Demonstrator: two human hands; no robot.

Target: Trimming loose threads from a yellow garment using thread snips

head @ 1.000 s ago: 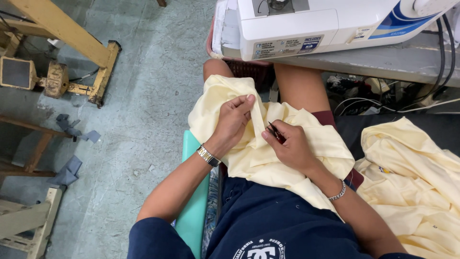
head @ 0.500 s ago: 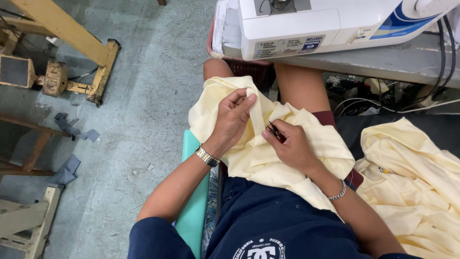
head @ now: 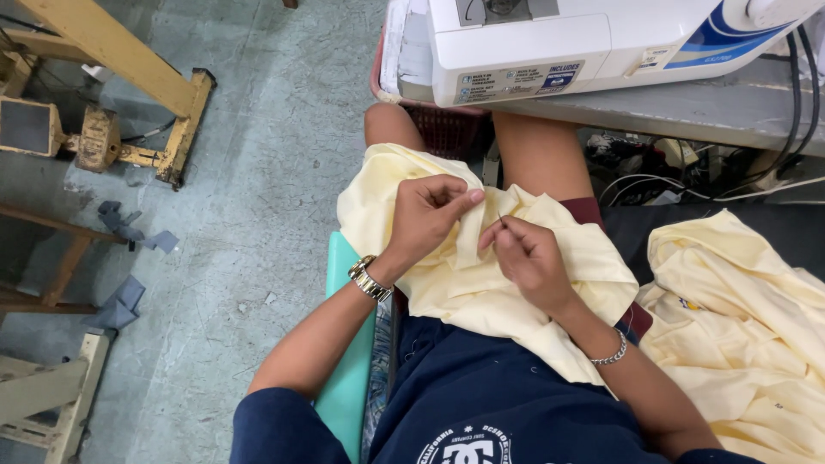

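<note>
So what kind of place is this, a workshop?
Most likely a small sewing workshop: a white sewing machine sits on the grey table, pale yellow fabric lies across the lap, and more yellow garments are piled alongside.

We note pale yellow cloth (head: pixel 481 275) at frame centre, matt, soft, creased woven fabric. Sewing machine (head: pixel 601 43) at top: smooth, glossy white plastic. Bench (head: pixel 687 107) beneath it: dull grey, scuffed surface. Wristwatch (head: pixel 369 279) and bracelet (head: pixel 608 351): shiny metal. Floor (head: pixel 258 172), left: rough, stained concrete. Yellow frame (head: pixel 112 51), upper left: painted wood, chipped. Teal seat (head: pixel 352 378): smooth plastic.
</note>
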